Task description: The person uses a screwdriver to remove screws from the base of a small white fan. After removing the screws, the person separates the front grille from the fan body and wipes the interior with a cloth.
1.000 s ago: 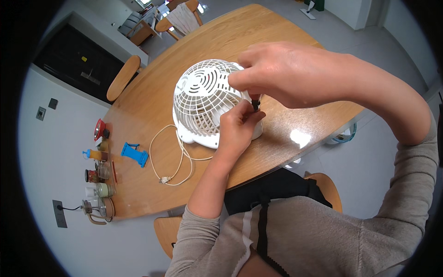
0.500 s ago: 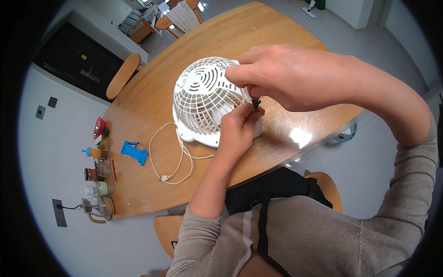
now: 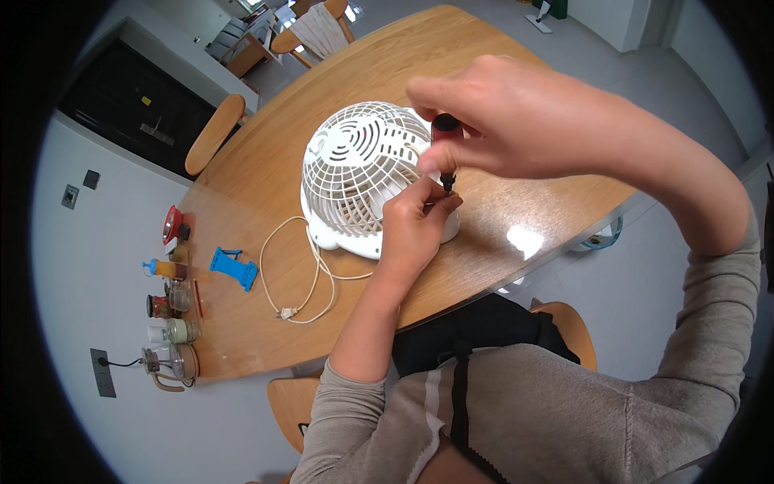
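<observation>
A white fan (image 3: 355, 173) rests on the wooden table with its domed, slotted grille facing up. Around the red-and-black handle of a screwdriver (image 3: 446, 129), my right hand (image 3: 516, 121) is loosely closed, fingers and thumb on either side. The screwdriver points down at the fan's near right edge. My left hand (image 3: 415, 218) is against that edge, thumb and forefinger pinched together at the screwdriver's tip. Whatever sits between those fingertips is too small to make out. A pale power cord (image 3: 316, 262) with its plug loops on the table left of the fan.
A blue plastic bracket (image 3: 234, 268) lies left of the cord. Jars, a sauce bottle (image 3: 165, 269) and a glass kettle (image 3: 179, 363) line the table's left side by the wall. Wooden chairs (image 3: 216, 133) stand around the table, one with a black bag at my front.
My right hand has risen slightly and turned, its grip loosened so the screwdriver's handle now shows. My left hand and the fan stay nearly in place.
</observation>
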Motion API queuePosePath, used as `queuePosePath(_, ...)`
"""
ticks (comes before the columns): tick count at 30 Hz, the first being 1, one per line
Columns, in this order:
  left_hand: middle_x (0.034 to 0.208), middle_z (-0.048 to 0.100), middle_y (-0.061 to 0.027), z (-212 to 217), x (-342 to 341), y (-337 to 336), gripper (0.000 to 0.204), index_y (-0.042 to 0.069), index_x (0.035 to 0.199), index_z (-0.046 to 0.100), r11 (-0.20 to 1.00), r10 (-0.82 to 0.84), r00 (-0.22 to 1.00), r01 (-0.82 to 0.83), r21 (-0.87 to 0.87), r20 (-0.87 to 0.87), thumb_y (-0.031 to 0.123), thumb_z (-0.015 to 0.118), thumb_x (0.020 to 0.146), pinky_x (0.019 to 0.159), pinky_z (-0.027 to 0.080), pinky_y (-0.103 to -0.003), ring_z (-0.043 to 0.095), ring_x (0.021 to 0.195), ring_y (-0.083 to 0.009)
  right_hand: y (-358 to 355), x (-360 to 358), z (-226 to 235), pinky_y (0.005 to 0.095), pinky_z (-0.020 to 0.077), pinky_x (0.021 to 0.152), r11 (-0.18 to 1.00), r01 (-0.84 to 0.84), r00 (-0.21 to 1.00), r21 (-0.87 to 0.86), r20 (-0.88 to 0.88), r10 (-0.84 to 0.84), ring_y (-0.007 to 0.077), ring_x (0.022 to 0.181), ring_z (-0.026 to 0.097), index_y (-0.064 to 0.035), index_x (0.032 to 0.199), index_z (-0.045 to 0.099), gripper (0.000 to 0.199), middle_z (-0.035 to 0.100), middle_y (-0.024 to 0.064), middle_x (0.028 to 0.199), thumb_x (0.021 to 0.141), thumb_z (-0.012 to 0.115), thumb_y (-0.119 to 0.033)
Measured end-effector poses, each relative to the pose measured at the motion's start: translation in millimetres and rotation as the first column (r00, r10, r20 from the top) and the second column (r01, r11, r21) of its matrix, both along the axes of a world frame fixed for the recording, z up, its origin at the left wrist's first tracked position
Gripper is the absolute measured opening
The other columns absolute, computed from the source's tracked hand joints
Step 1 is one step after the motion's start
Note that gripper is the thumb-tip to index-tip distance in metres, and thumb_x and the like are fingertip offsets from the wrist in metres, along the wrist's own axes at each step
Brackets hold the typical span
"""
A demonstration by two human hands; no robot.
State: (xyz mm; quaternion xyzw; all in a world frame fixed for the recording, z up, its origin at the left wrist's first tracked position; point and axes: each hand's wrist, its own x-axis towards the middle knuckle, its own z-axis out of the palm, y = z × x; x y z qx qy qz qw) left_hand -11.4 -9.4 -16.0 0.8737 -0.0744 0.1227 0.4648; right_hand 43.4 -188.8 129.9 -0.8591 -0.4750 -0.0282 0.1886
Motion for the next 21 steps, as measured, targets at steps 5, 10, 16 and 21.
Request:
queuePosePath(5, 0.081, 0.071, -0.0173, -1.6, 1.1, 2.9, 0.011, -0.004, 0.09, 0.068, 1.0, -0.022, 0.997, 0.021, -0.019, -0.073, 0.004, 0.072, 0.082, 0.068, 0.053, -0.037, 0.069, 0.073, -0.0303, 0.6, 3.6, -19.4, 0.0458, 0.0545, 0.066, 0.986, -0.149, 0.977, 0.074, 0.163, 0.135, 0.0399, 0.077, 0.068, 0.0007, 0.104, 0.058, 0.029, 0.068, 0.0203, 0.077, 0.086, 0.071, -0.017)
queuePosePath(10, 0.085, 0.072, -0.0168, -12.2, 0.6, 9.6, 0.009, -0.003, 0.091, 0.068, 0.993, -0.109, 0.991, 0.111, -0.026, 0.073, 0.003, 0.068, 0.085, 0.07, 0.053, -0.037, 0.069, 0.075, -0.0309, 1.3, 4.3, -10.9, 0.047, 0.054, 0.066, 0.989, -0.124, 0.99, 0.079, 0.082, 0.117, 0.0401, 0.076, 0.068, 0.0005, 0.101, 0.059, 0.024, 0.068, 0.0203, 0.077, 0.088, 0.07, -0.017)
queuePosePath(16, 0.086, 0.071, -0.0176, -11.6, 0.0, 6.7, 0.009, -0.004, 0.09, 0.069, 0.995, -0.083, 0.996, 0.085, -0.06, 0.037, 0.004, 0.069, 0.085, 0.07, 0.053, -0.037, 0.07, 0.077, -0.03, 0.0, 1.9, -15.2, 0.0469, 0.0542, 0.067, 0.99, -0.132, 0.983, 0.05, 0.132, 0.124, 0.0388, 0.077, 0.068, -0.0002, 0.099, 0.061, 0.024, 0.069, 0.0191, 0.079, 0.09, 0.068, -0.022)
queuePosePath(21, 0.085, 0.071, -0.0175, -12.3, -0.9, 6.3, 0.011, -0.003, 0.09, 0.069, 0.997, -0.059, 0.998, 0.061, -0.052, 0.038, 0.005, 0.071, 0.084, 0.07, 0.053, -0.036, 0.07, 0.076, -0.0293, -1.5, -4.9, -6.6, 0.0463, 0.0547, 0.069, 0.989, -0.112, 0.994, 0.101, 0.014, 0.111, 0.0364, 0.078, 0.069, -0.0006, 0.1, 0.062, 0.023, 0.07, 0.0181, 0.081, 0.091, 0.067, -0.022)
